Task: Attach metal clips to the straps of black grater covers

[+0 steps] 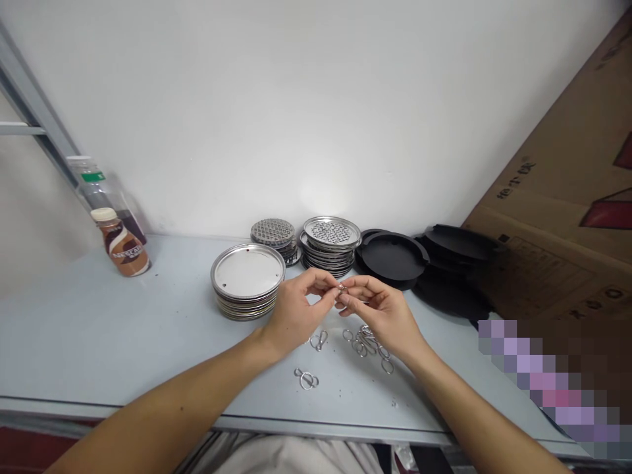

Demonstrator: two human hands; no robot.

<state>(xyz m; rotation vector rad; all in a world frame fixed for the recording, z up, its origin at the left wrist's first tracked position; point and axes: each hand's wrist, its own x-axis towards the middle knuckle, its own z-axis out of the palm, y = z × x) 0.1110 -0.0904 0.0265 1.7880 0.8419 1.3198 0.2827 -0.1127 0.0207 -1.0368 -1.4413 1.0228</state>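
Note:
My left hand (pixel 301 306) and my right hand (pixel 378 309) meet above the table, fingertips pinched together on a small metal ring (pixel 343 289), mostly covered by the fingers. Both hands are closed. Below my right hand lies a pile of loose silver rings (pixel 364 342), partly hidden by it. A ring with a bent wire hook (pixel 320 340) rests on the table between my wrists. Nearer the front edge is another ring and hook pair (pixel 307 379), overlapping. Whether the held ring is joined to a hook cannot be made out.
Left of my hands stands a stack of round metal plates (pixel 247 271). Behind are perforated discs (pixel 273 232), stacked grater-like discs (pixel 332 232) and black round trays (pixel 392 255). Bottles (pixel 123 243) stand far left. A cardboard box (pixel 553 217) leans in at the right.

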